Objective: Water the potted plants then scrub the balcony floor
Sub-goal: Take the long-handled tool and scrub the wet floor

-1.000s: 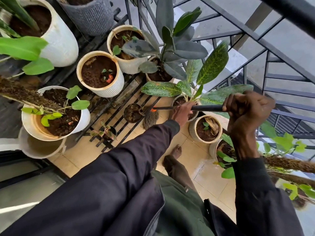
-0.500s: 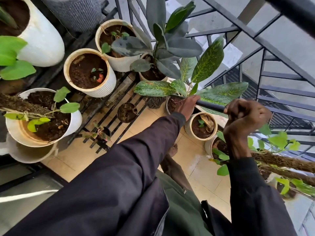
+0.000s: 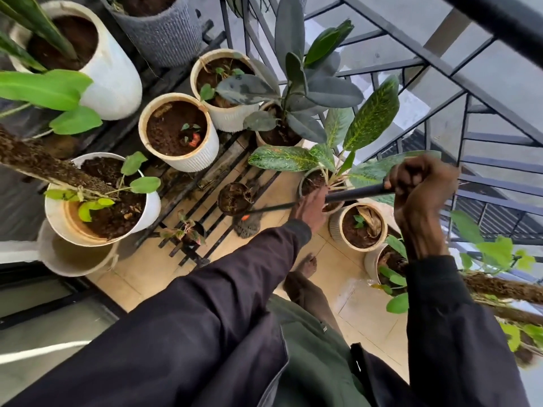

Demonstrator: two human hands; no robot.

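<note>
Pale tiled balcony floor (image 3: 346,306) underfoot, black railing (image 3: 440,74) behind. Brush (image 3: 355,195) was low among the pots. Its long black handle slanted up to the right and narrowed to a thin stem at the bottom. An orange spot marked where the stem met the grey bristle head (image 3: 246,227). That head sat at the edge of the black rack (image 3: 205,212). It was blurred, so I could not tell whether it touched the tiles.

Right hand (image 3: 420,186) was a tight fist round the upper handle, with the top end hidden inside it. Left hand (image 3: 308,210) gripped lower down, back of the hand showing, fingers wrapped out of sight and motion-smeared.

Variegated plant (image 3: 370,116) stood just behind the handle, its pot mostly hidden by the left hand. Cream pot (image 3: 335,230) stood just below the handle with a withered leaf and a small sprout inside. Small dark pot (image 3: 235,198) sat on the rack just above the bristle head.

Further out were a ribbed pot (image 3: 191,163) of bare soil with a tiny seedling, a rubber plant (image 3: 293,71), and a white pot (image 3: 151,207) with a moss pole (image 3: 44,165). Bare foot (image 3: 307,264) was on the tiles, its heel hidden by the trouser leg. Pots at top left and lower right were cut off by the frame edge.
</note>
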